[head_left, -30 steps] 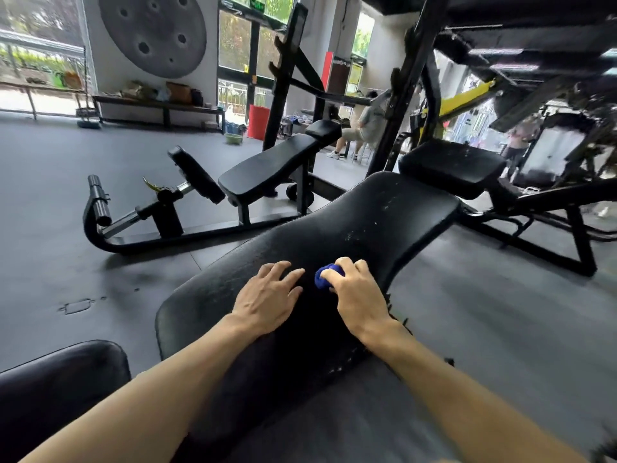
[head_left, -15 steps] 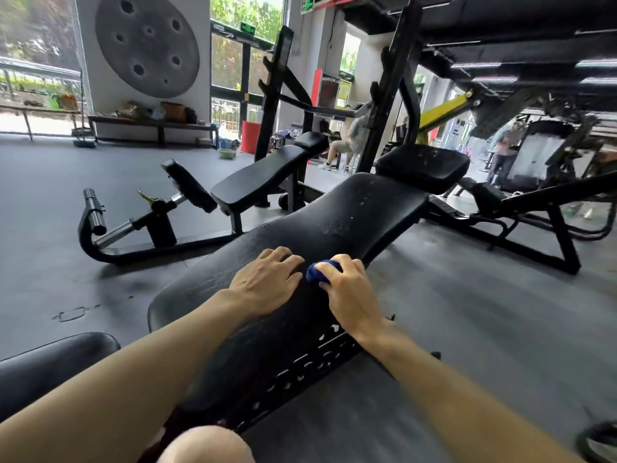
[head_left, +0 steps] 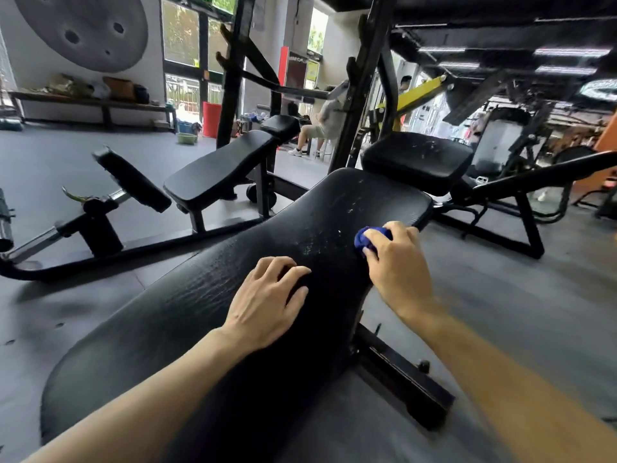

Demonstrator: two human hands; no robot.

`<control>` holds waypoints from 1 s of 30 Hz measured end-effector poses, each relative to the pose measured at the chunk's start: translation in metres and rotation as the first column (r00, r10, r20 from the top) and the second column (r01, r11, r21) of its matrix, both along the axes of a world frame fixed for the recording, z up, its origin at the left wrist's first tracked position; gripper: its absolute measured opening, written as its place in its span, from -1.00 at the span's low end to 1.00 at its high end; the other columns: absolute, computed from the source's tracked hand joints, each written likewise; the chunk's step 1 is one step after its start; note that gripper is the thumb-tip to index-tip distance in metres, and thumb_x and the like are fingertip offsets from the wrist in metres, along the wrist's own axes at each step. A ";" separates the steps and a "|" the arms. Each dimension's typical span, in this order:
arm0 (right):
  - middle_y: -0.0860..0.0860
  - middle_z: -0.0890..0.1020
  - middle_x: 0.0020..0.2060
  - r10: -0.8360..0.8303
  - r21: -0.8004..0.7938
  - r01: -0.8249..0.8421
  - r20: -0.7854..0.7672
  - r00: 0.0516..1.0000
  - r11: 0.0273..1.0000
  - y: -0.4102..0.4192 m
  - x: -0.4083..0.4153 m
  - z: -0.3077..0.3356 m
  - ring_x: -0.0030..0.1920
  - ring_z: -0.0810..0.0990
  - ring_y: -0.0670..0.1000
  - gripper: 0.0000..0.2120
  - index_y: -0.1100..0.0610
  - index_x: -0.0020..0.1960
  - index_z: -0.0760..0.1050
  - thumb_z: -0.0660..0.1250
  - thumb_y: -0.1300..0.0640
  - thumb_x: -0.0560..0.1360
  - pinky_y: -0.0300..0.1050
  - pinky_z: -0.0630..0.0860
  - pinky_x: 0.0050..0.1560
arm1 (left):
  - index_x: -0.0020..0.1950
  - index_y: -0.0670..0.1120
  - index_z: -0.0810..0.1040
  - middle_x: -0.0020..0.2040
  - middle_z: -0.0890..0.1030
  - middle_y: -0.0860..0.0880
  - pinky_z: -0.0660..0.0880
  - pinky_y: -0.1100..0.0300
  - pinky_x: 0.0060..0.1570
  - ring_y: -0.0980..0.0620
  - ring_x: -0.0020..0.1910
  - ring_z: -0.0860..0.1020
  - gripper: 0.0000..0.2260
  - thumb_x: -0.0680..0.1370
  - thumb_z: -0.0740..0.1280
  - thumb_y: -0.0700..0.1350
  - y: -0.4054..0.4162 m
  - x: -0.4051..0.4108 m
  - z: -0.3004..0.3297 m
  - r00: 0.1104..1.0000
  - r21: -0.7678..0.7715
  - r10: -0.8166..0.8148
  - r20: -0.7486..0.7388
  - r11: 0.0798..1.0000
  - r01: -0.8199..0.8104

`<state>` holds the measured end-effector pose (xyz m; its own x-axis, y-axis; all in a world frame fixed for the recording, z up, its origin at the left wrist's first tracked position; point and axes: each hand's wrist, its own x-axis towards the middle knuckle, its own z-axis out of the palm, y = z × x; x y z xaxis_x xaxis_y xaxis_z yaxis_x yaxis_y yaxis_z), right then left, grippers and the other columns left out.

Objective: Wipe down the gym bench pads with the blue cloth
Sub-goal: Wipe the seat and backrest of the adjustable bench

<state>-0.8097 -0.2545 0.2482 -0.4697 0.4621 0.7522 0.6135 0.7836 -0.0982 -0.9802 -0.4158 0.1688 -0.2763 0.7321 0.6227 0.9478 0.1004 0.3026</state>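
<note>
A long black bench pad runs from the near left to the upper middle, with white scuffs near its far end. My right hand is closed on a bunched blue cloth, pressing it onto the pad's right edge near the far end. My left hand rests flat on the middle of the pad with fingers spread, holding nothing. A smaller black seat pad, also scuffed, sits just beyond the long pad's far end.
A second black bench with a leg roller stands to the left on a steel frame. Black rack uprights rise behind the pads. A person sits in the background. Grey rubber floor surrounds the bench.
My right hand has slid the blue cloth away from my left hand, up the pad towards its far right edge. The left hand stays flat on the pad. The camera moved closer.
</note>
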 end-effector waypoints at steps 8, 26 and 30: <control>0.04 0.51 0.03 0.266 0.100 -0.289 0.198 0.943 0.952 -0.055 0.006 -0.036 -0.01 0.44 0.10 -0.80 0.09 0.10 0.61 0.44 0.09 0.50 -0.05 0.53 0.03 | 0.47 0.14 0.44 0.35 0.40 0.11 0.31 0.10 0.46 0.02 0.40 0.31 -0.58 0.65 0.08 0.20 -0.002 0.003 -0.007 0.999 -0.007 0.021 0.037 1.000 -0.021; 0.10 0.53 0.02 -0.064 0.124 0.059 0.031 0.997 0.990 0.027 -0.013 0.002 0.00 0.47 0.19 -0.78 0.12 0.08 0.63 0.52 0.19 0.45 0.02 0.50 0.03 | 0.45 0.12 0.45 0.38 0.38 0.14 0.28 0.14 0.48 0.05 0.42 0.30 -0.60 0.66 0.11 0.19 -0.002 0.001 -0.012 0.998 -0.004 0.030 0.056 1.000 -0.030; 0.11 0.51 0.04 -0.115 0.100 0.112 0.020 0.993 0.989 0.003 -0.026 -0.004 0.00 0.42 0.19 -0.79 0.13 0.10 0.60 0.47 0.17 0.48 0.07 0.51 0.03 | 0.45 0.11 0.45 0.39 0.38 0.14 0.28 0.15 0.48 0.07 0.43 0.30 -0.59 0.66 0.10 0.19 -0.002 0.001 -0.013 0.998 0.003 0.019 0.061 1.000 -0.019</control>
